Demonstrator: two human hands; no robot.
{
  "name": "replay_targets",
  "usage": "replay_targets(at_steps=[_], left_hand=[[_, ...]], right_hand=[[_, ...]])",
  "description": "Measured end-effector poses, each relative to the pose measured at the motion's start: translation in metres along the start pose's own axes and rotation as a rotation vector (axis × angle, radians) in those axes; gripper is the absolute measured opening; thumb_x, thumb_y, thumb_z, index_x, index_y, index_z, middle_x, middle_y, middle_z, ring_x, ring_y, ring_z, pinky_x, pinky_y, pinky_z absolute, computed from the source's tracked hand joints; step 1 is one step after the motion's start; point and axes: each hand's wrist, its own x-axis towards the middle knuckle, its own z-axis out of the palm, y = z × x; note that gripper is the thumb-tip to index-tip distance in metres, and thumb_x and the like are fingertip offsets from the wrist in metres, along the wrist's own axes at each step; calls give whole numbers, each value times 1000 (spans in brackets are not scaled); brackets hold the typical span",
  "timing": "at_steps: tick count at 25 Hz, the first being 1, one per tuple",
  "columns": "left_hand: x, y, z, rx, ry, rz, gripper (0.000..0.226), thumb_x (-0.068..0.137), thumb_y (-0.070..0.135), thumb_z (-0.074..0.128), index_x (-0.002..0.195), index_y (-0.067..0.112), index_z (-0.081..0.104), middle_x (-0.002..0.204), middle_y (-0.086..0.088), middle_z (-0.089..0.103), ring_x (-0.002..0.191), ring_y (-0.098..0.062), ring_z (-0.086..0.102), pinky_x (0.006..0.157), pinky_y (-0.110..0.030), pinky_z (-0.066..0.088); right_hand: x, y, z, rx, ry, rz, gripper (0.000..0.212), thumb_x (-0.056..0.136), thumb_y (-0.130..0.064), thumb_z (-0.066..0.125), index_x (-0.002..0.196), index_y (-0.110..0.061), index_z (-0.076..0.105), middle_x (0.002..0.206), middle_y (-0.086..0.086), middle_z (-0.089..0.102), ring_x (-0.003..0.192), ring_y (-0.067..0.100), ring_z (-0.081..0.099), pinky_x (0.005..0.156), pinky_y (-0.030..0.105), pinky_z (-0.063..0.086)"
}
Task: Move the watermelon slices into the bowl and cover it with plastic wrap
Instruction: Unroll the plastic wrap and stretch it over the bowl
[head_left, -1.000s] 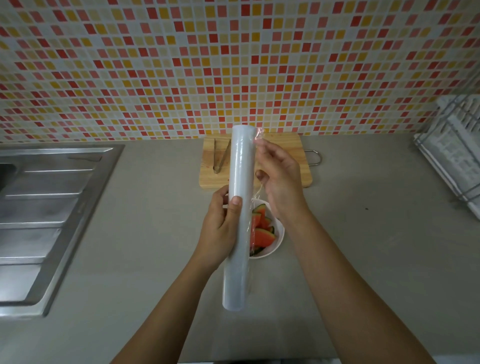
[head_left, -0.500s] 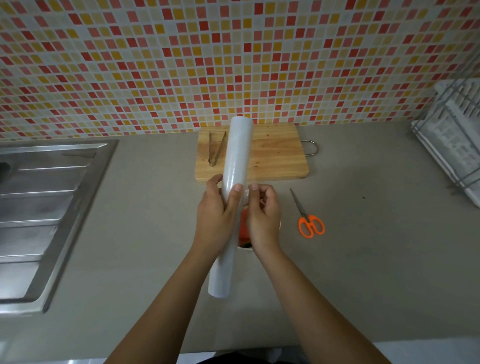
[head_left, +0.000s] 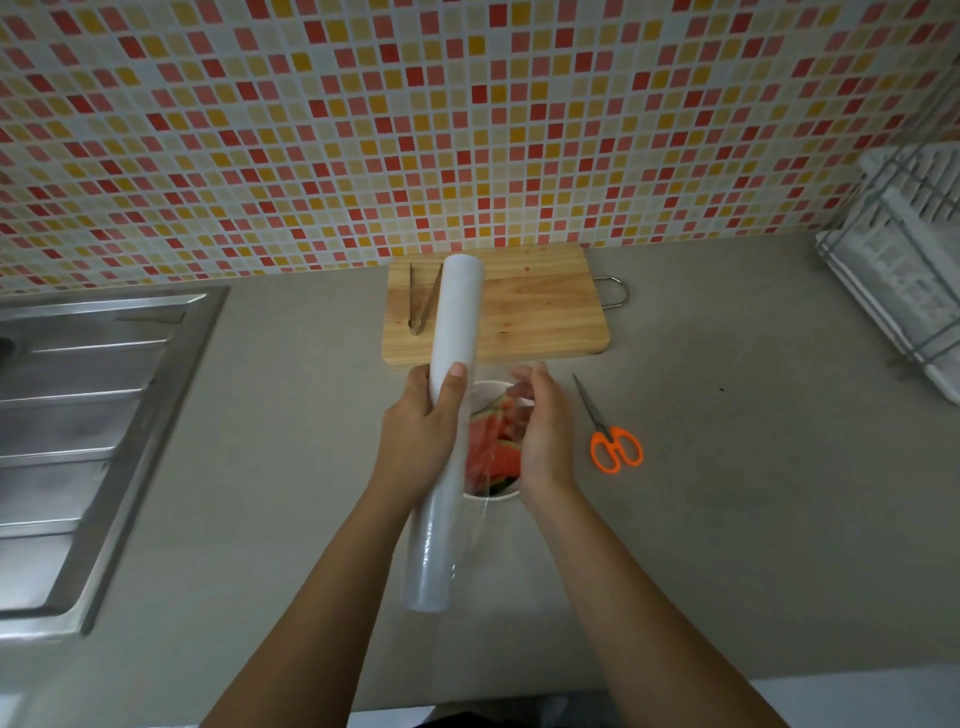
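Observation:
A long white roll of plastic wrap (head_left: 451, 364) is held upright and tilted above the counter, with my left hand (head_left: 421, 441) gripping its middle. My right hand (head_left: 543, 436) pinches the loose edge of the clear film (head_left: 480, 467), pulled a short way to the right off the roll. Below, between my hands, a white bowl (head_left: 493, 496) holds red watermelon slices (head_left: 493, 457) with green rind, seen partly through the film. The roll hides the bowl's left side.
A wooden cutting board (head_left: 540, 312) with metal tongs (head_left: 422, 306) lies behind the bowl by the tiled wall. Orange-handled scissors (head_left: 610, 441) lie right of the bowl. A steel sink (head_left: 78, 415) is at left, a dish rack (head_left: 904, 291) at right.
My right hand came down from the top of the roll to its middle, then pulled the film edge rightward, opening a gap that shows the watermelon in the bowl.

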Motion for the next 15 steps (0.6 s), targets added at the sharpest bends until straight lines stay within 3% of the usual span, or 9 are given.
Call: replay_targets(at_steps=[3, 6, 12, 15], left_hand=[[-1, -1, -5, 2, -25, 21, 38, 92, 57, 37, 104, 27, 58, 89, 11, 63, 84, -5, 60, 66, -24, 44], [-4, -2, -9, 2, -58, 18, 37, 92, 56, 38, 109, 31, 57, 93, 12, 64, 86, -5, 61, 70, -26, 47], [-5, -4, -9, 20, -52, 22, 30, 92, 55, 37, 104, 34, 54, 90, 15, 61, 84, 0, 57, 64, -20, 42], [-8, -7, -7, -22, -77, -3, 29, 91, 57, 37, 104, 36, 53, 92, 13, 62, 85, -5, 60, 69, -26, 48]], right_hand=[[17, -18, 0, -3, -112, 239, 32, 92, -46, 43, 89, -24, 65, 89, -2, 66, 76, 10, 60, 65, 24, 48], [31, -38, 10, 53, -262, 440, 38, 90, -47, 49, 89, -13, 66, 81, 0, 70, 71, 12, 65, 64, 26, 54], [50, -57, 16, 93, -207, 437, 9, 80, -15, 70, 77, -7, 66, 64, 2, 67, 53, 6, 62, 51, 17, 52], [56, -62, 10, 195, -191, 557, 13, 79, -17, 69, 81, -4, 66, 64, 5, 66, 44, 7, 58, 44, 16, 49]])
